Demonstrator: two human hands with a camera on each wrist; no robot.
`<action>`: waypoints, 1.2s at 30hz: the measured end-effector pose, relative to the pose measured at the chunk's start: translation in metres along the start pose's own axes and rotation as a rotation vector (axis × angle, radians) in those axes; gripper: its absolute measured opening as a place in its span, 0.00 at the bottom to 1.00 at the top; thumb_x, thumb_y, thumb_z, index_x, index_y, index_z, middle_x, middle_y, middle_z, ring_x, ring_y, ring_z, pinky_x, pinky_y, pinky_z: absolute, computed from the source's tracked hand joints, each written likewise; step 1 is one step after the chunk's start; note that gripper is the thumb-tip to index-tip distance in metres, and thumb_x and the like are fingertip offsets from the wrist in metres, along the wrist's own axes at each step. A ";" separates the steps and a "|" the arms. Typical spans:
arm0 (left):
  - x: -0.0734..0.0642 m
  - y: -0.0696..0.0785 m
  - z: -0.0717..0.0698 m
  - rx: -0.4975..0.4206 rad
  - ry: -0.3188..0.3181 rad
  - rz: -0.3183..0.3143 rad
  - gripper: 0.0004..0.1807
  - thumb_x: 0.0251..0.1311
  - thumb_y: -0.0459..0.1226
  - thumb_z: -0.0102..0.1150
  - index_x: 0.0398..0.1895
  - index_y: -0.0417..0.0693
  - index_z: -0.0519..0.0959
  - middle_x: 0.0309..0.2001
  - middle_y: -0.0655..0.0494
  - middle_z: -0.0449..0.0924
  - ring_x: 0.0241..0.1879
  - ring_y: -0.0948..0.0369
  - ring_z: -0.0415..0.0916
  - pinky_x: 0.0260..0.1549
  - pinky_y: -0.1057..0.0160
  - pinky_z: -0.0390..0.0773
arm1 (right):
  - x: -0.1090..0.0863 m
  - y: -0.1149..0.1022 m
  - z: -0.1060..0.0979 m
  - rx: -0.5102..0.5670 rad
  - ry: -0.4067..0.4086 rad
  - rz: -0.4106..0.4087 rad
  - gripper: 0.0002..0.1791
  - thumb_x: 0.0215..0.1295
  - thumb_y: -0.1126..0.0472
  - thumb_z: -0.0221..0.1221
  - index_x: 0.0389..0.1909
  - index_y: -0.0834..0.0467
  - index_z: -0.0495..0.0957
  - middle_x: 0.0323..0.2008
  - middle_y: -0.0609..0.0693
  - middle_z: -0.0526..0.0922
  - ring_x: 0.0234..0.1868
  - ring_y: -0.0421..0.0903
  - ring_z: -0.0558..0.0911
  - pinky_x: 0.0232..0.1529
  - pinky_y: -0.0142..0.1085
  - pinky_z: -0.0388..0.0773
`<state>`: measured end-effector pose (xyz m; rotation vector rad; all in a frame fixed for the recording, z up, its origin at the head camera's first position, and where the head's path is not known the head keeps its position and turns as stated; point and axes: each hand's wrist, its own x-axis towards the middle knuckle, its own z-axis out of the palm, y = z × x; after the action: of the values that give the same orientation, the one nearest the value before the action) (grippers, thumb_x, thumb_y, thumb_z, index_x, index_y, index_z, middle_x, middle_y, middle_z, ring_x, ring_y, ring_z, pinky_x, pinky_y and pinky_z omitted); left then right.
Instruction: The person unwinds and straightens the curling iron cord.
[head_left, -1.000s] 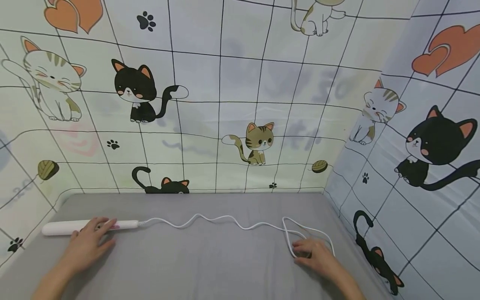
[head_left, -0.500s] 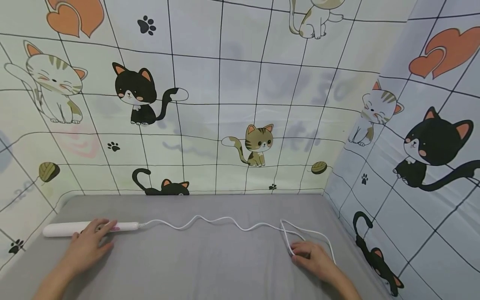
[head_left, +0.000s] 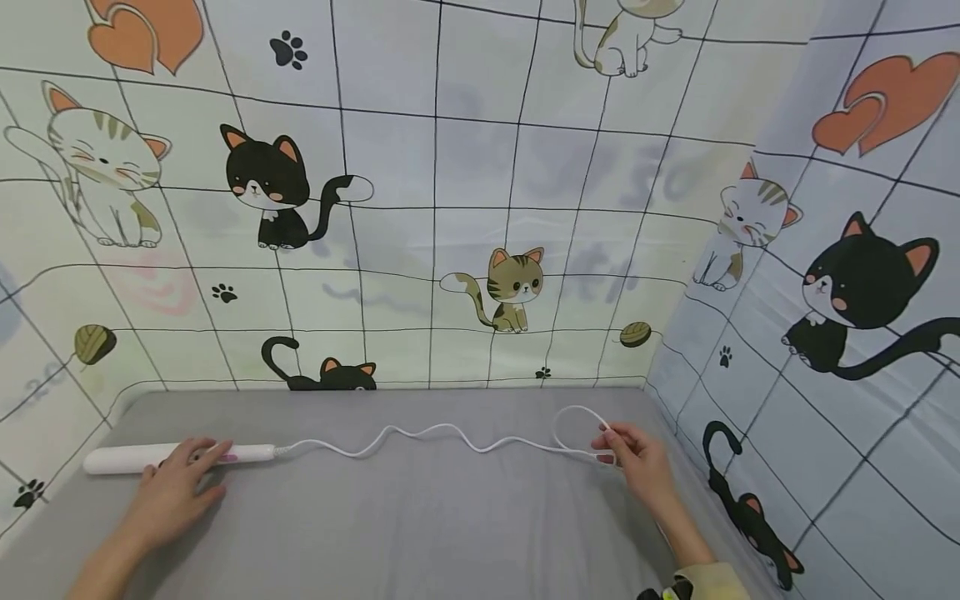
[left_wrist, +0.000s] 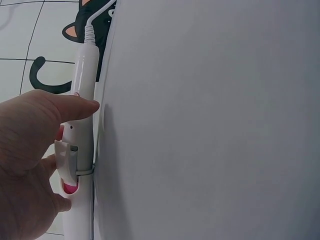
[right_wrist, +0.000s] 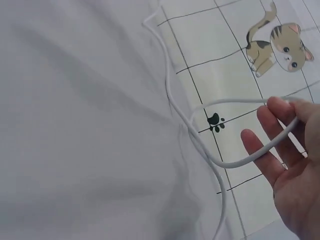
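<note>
A white hair straightener [head_left: 135, 459] with pink trim lies along the back left of the grey cloth. My left hand [head_left: 176, 492] rests over its handle, fingertips on top. In the left wrist view the thumb [left_wrist: 80, 106] hangs in front of the handle [left_wrist: 84, 70], beside a small latch lever [left_wrist: 65, 160]. The white cord [head_left: 435, 428] runs in waves to the right and ends in a loop. My right hand [head_left: 637, 462] pinches that loop near the back right corner. In the right wrist view, the looped cord [right_wrist: 235, 164] crosses the fingers of the hand [right_wrist: 295, 175].
Grey cloth [head_left: 420, 525] covers the surface. Behind it rises a back wall [head_left: 405, 317] printed with cats and grid lines, and a similar side wall [head_left: 862, 433] stands close to the right arm. A pale sleeve cuff [head_left: 708, 579] shows at the bottom right.
My right hand has moved up and toward the back wall, drawing the cord loop with it into a smaller, rounder shape. The left hand and the hair straightener stay put.
</note>
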<state>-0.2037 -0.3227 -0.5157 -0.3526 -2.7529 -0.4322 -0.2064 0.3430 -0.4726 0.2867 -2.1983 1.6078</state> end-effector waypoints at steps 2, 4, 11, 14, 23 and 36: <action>-0.001 0.000 0.000 -0.003 0.019 0.008 0.35 0.49 0.33 0.77 0.62 0.35 0.75 0.58 0.33 0.69 0.58 0.34 0.67 0.46 0.15 0.60 | 0.006 0.001 0.000 0.066 0.054 0.161 0.14 0.78 0.65 0.55 0.50 0.75 0.77 0.35 0.61 0.88 0.37 0.45 0.89 0.38 0.42 0.90; -0.002 0.000 0.001 -0.005 0.034 0.016 0.35 0.48 0.32 0.77 0.62 0.35 0.76 0.57 0.34 0.70 0.57 0.34 0.68 0.45 0.16 0.61 | 0.010 0.004 0.000 0.116 0.105 0.293 0.16 0.79 0.61 0.55 0.53 0.72 0.75 0.37 0.56 0.89 0.39 0.43 0.89 0.40 0.44 0.90; -0.002 0.000 -0.002 -0.020 0.008 0.010 0.34 0.49 0.33 0.76 0.62 0.35 0.76 0.58 0.33 0.69 0.58 0.34 0.67 0.46 0.17 0.61 | 0.017 0.028 -0.003 0.270 0.237 0.467 0.17 0.81 0.57 0.53 0.58 0.68 0.70 0.36 0.43 0.88 0.42 0.38 0.87 0.45 0.43 0.89; -0.002 -0.001 -0.003 -0.024 -0.020 0.001 0.34 0.51 0.33 0.75 0.63 0.35 0.75 0.59 0.32 0.69 0.59 0.33 0.66 0.46 0.17 0.60 | 0.018 0.038 -0.004 0.313 0.296 0.473 0.14 0.80 0.61 0.53 0.56 0.68 0.68 0.34 0.42 0.87 0.41 0.38 0.88 0.43 0.43 0.89; -0.002 -0.004 -0.002 -0.027 0.005 0.005 0.33 0.50 0.33 0.75 0.62 0.35 0.76 0.58 0.32 0.69 0.58 0.32 0.66 0.47 0.14 0.58 | 0.025 0.040 0.006 0.170 0.219 0.499 0.15 0.75 0.68 0.57 0.54 0.75 0.70 0.36 0.55 0.88 0.34 0.40 0.88 0.36 0.41 0.90; -0.002 0.000 -0.004 -0.014 0.033 0.028 0.32 0.48 0.32 0.76 0.59 0.36 0.77 0.56 0.35 0.72 0.57 0.35 0.69 0.44 0.18 0.63 | 0.031 0.046 0.020 -0.223 0.154 0.471 0.11 0.70 0.69 0.61 0.43 0.76 0.80 0.27 0.54 0.85 0.25 0.42 0.83 0.25 0.34 0.86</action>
<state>-0.2009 -0.3242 -0.5128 -0.3835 -2.7109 -0.4467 -0.2565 0.3406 -0.5046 -0.4354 -2.4101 1.5160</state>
